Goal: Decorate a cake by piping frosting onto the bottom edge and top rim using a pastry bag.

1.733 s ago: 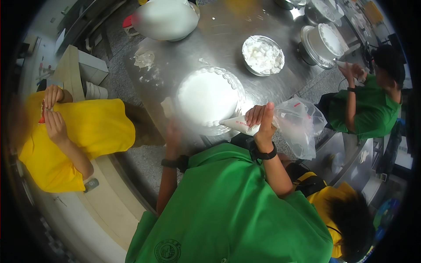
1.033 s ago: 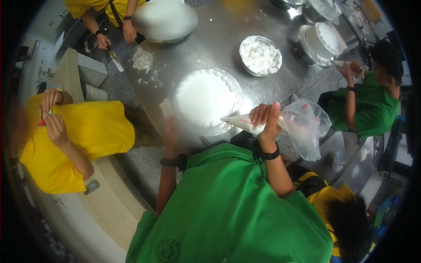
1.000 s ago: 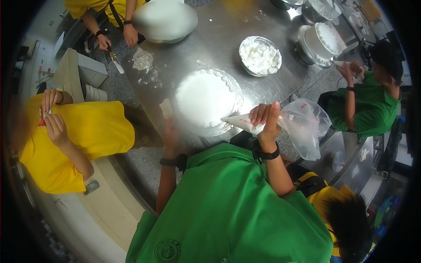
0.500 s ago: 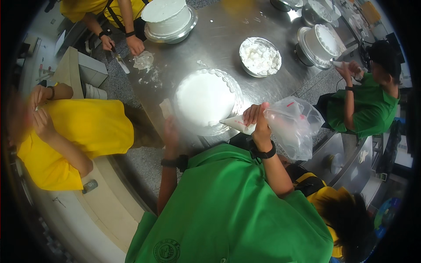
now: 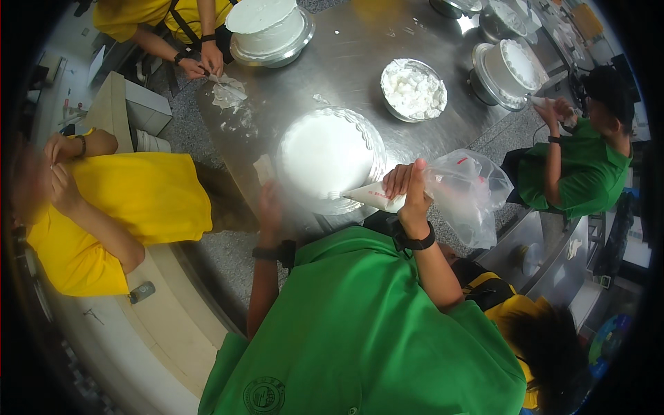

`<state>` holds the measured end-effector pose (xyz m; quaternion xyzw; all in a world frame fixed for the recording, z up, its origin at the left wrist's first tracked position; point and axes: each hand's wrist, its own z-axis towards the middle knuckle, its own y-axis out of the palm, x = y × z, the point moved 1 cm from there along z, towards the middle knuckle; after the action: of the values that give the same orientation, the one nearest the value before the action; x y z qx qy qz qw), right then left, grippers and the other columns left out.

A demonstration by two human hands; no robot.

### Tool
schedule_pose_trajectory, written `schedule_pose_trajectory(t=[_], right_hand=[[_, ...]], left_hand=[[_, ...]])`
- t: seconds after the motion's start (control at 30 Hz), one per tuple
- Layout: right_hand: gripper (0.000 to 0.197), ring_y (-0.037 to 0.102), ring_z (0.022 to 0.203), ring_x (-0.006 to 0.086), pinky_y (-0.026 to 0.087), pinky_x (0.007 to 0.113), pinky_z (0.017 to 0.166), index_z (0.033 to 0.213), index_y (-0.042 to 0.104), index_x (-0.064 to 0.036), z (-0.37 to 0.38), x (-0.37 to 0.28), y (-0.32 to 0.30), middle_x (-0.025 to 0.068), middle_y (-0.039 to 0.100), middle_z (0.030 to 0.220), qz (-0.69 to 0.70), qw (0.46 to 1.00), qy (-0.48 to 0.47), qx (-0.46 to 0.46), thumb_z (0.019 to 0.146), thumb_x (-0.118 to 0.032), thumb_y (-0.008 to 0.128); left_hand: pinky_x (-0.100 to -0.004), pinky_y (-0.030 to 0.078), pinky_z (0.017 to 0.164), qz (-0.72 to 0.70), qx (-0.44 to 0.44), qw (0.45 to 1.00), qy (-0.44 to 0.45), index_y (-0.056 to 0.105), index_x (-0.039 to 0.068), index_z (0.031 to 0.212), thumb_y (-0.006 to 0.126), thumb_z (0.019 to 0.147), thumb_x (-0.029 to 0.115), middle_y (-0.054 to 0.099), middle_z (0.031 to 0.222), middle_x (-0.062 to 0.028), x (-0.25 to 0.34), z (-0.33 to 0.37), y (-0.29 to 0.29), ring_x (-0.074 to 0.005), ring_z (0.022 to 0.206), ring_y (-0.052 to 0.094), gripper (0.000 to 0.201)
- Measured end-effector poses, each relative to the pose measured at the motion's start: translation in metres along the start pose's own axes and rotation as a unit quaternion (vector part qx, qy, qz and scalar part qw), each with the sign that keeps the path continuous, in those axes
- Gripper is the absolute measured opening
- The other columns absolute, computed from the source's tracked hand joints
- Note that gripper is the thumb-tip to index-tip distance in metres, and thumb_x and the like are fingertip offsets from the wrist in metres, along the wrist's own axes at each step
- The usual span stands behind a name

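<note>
Head camera: I see the wearer's right hand [image 5: 407, 190] clamped around a white-filled piping bag [image 5: 377, 196], its narrow tip pointing left at the near right edge of a round white frosted cake [image 5: 325, 155]. Above the grip, the bag's loose clear plastic billows out to the right. The left hand [image 5: 270, 211] is blurred beside the cake's near left side; I cannot tell whether its fingers are apart or together, or whether it touches anything. Just beyond it lies a pale flat piece [image 5: 263, 169] whose kind I cannot make out. Both wrists wear black bands.

The cake sits in front of the wearer's green shirt [image 5: 360, 325], on a metal tabletop [image 5: 346, 62], with a piped white border along its far and right edges. Farther off to the right stands a metal bowl [image 5: 395, 112] heaped with white cream [image 5: 413, 88]. To the far left, a co-worker's hands [image 5: 200, 67] meet near a smear of cream [image 5: 230, 95], beside a tall frosted cake [image 5: 261, 15] on a metal turntable [image 5: 294, 48]. At far right, a person in green [image 5: 581, 159] holds another bag against a bordered cake [image 5: 508, 66]. At left, a person in yellow [image 5: 145, 200] has both hands raised.
</note>
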<state>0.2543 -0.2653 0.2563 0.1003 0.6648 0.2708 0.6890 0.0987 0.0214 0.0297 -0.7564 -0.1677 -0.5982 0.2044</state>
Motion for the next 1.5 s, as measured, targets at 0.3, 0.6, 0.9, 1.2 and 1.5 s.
schedule_pose_trajectory(t=[0.3, 0.6, 0.9, 1.2, 1.5], right_hand=[[0.051, 0.04, 0.042, 0.0158, 0.04, 0.029, 0.052, 0.057, 0.034, -0.0119, 0.001, -0.005, 0.001, 0.0042, 0.037, 0.049, -0.005, 0.999, 0.018, 0.032, 0.101, -0.037, 0.037], [0.051, 0.041, 0.044, 0.0159, 0.04, 0.03, 0.053, 0.057, 0.035, -0.0117, 0.003, 0.005, -0.015, 0.0042, 0.037, 0.05, 0.002, 0.999, 0.019, 0.025, 0.101, -0.036, 0.037], [0.051, 0.038, 0.042, 0.0158, 0.039, 0.03, 0.052, 0.054, 0.034, -0.0126, 0.004, -0.007, -0.018, 0.0038, 0.037, 0.048, 0.003, 1.0, -0.005, 0.028, 0.101, -0.034, 0.037], [0.053, 0.039, 0.042, 0.0162, 0.04, 0.03, 0.053, 0.052, 0.034, -0.0124, 0.004, -0.018, -0.012, 0.0045, 0.036, 0.046, -0.014, 0.999, -0.006, 0.045, 0.101, -0.034, 0.036], [0.054, 0.039, 0.042, 0.0166, 0.039, 0.03, 0.053, 0.052, 0.034, -0.0122, -0.003, -0.016, -0.006, 0.0047, 0.036, 0.046, -0.018, 1.0, -0.011, 0.016, 0.101, -0.035, 0.035]], left_hand=[[-0.0408, 0.044, 0.097, -0.004, 0.003, 1.0, -0.001, 0.029, 0.004, 0.142, 0.049, 0.096, 0.017, 0.042, 0.142, -0.0152, -0.006, 0.003, -0.003, -0.0275, 0.123, 0.047, 0.052], [-0.0405, 0.044, 0.097, -0.001, 0.004, 1.0, -0.013, 0.031, 0.006, 0.142, 0.05, 0.096, 0.018, 0.044, 0.141, -0.0127, 0.001, 0.004, 0.0, -0.0257, 0.121, 0.048, 0.051], [-0.0387, 0.047, 0.092, 0.02, 0.017, 1.0, -0.008, 0.032, 0.006, 0.141, 0.05, 0.092, 0.012, 0.045, 0.14, -0.0113, -0.007, 0.006, -0.001, -0.0221, 0.114, 0.05, 0.053], [-0.0349, 0.051, 0.085, -0.031, 0.087, 0.996, -0.014, 0.034, 0.004, 0.139, 0.049, 0.092, 0.012, 0.053, 0.13, -0.0122, 0.019, 0.005, 0.005, -0.0223, 0.104, 0.058, 0.05], [-0.0337, 0.052, 0.081, -0.011, -0.019, 0.993, -0.113, 0.043, 0.003, 0.131, 0.043, 0.093, 0.012, 0.061, 0.121, -0.0131, 0.022, -0.018, -0.022, -0.0205, 0.103, 0.061, 0.039]])
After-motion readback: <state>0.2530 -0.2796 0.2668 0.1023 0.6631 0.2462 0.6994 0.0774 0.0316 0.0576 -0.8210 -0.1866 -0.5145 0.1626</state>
